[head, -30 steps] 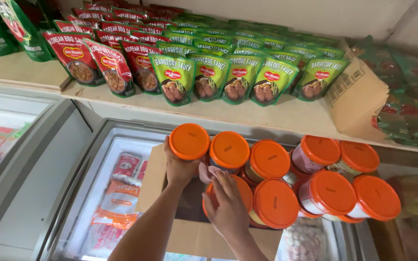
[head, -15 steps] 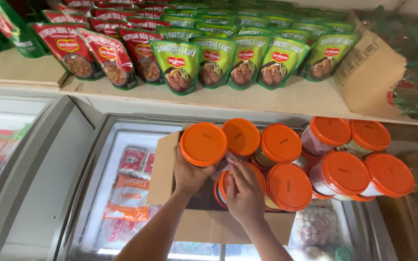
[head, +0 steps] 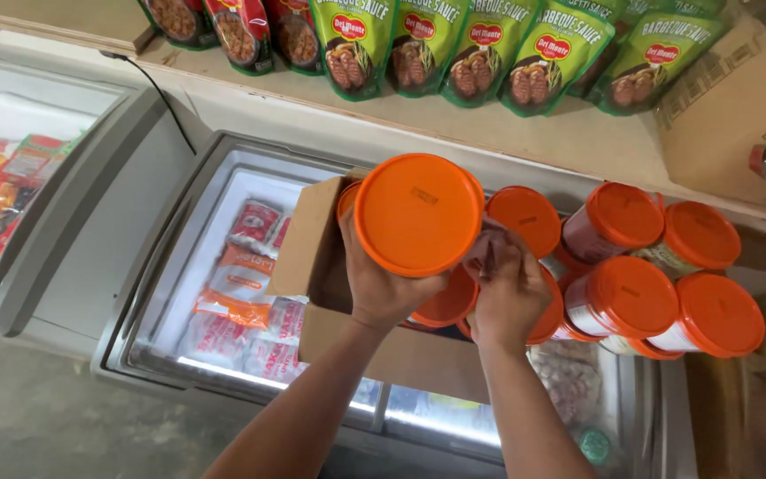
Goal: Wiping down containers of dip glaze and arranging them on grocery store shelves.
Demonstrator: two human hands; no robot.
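Left hand [head: 381, 286] grasps a round orange-lidded plastic tub [head: 418, 214] above the brown cardboard box [head: 401, 359]; right hand [head: 507, 293] pinches the tub's side.

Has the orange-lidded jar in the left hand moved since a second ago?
Yes. The jar in the left hand has risen out of the cardboard box, now well above the other jars, closer to the camera.

Orange-lidded tubs [head: 658, 284] crowd the right (touching rims); the freezer well [head: 223, 231] left of the cardboard box [head: 312, 239] lies open.
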